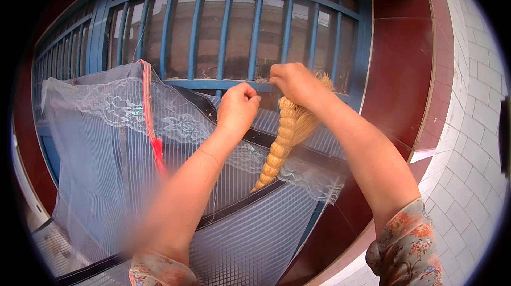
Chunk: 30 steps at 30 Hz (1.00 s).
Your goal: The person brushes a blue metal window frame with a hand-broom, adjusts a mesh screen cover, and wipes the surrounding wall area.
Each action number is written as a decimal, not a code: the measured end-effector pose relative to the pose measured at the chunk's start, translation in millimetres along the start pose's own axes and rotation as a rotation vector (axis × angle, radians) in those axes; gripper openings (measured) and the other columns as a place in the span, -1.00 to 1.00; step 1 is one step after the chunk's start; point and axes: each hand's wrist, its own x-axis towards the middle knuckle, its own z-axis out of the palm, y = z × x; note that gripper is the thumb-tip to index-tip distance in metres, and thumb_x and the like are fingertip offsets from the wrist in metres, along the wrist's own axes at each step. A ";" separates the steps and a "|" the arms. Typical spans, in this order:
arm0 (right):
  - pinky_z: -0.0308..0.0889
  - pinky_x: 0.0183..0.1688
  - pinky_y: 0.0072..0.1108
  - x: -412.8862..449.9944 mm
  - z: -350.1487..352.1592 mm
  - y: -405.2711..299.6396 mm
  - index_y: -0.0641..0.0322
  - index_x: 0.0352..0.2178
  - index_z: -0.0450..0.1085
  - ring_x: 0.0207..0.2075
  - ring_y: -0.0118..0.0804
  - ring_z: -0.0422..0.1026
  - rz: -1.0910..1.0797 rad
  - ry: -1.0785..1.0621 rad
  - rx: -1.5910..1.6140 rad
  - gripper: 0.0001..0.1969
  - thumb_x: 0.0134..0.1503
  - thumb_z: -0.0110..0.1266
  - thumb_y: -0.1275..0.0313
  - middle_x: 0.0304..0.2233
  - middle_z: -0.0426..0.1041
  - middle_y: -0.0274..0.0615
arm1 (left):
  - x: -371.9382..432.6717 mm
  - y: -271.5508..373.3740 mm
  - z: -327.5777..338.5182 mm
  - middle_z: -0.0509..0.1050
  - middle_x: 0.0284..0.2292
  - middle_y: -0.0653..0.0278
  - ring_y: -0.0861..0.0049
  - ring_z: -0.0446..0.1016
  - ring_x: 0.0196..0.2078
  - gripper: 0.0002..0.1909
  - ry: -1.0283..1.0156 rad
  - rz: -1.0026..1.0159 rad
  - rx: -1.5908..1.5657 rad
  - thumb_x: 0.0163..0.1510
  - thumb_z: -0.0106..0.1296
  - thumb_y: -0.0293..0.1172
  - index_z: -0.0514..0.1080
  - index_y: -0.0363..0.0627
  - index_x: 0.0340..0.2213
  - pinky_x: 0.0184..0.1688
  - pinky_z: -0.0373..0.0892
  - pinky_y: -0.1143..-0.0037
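Note:
My left hand (238, 109) is raised before the window's lower rail, thumb and forefinger drawn together. Any thin thread in that pinch is too fine to make out. Just right of it, my right hand (298, 85) bends at the wrist, fingertips bunched and pointing left. A straw hand broom (279, 142) with a bound, ridged handle leans behind and below my right wrist. Whether that hand touches it is unclear. Below both hands hangs a translucent striped mesh curtain (100, 154) with white lace trim (183, 124) and dark edging bands (239, 202).
Blue metal window bars (227, 34) stand in front of glass panes. A pink-red ribbon (147, 98) hangs down the curtain from its raised top corner. Dark red tiled wall (399, 74) frames the window at right, with grey paving (479, 126) beyond.

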 end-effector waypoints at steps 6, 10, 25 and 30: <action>0.31 -0.30 -0.30 -5.1 5.4 -0.5 0.29 -0.46 0.39 -0.35 0.07 0.41 0.005 -0.003 0.017 -0.88 -0.01 0.00 0.45 -0.49 0.43 0.07 | -7.2 20.6 -3.0 0.37 -0.32 0.28 0.35 0.33 -0.17 -0.67 0.492 0.537 0.664 -0.17 0.13 -0.45 0.43 -0.07 -0.26 -0.24 0.30 0.39; 0.30 -0.29 -0.29 -5.2 7.5 -7.6 0.29 -0.45 0.37 -0.34 0.08 0.40 0.022 0.028 0.021 -0.88 -0.01 0.00 0.44 -0.48 0.43 0.08 | 8.8 19.0 -11.5 0.39 -0.43 0.26 0.33 0.36 -0.29 -0.88 0.226 0.745 0.517 -0.15 0.10 -0.49 0.47 -0.15 -0.46 -0.30 0.30 0.40; 0.28 -0.34 -0.38 25.2 -1.4 -12.3 0.34 -0.51 0.40 -0.42 -0.02 0.40 -0.009 0.011 0.104 -0.88 -0.04 0.05 0.46 -0.53 0.41 0.05 | -15.7 -8.2 8.1 0.40 -0.49 0.22 0.27 0.37 -0.42 -0.87 0.353 0.928 0.480 -0.23 -0.01 -0.62 0.36 -0.22 -0.51 -0.39 0.32 0.41; 0.26 -0.44 -0.47 28.1 -10.2 -39.3 0.34 -0.48 0.38 -0.53 -0.30 0.39 -0.087 -0.210 0.225 -0.87 0.00 0.05 0.45 -0.61 0.40 -0.10 | -20.0 -10.8 7.5 0.38 -0.50 0.21 0.27 0.36 -0.43 -0.89 0.335 0.861 0.387 -0.22 -0.04 -0.59 0.36 -0.22 -0.52 -0.40 0.32 0.39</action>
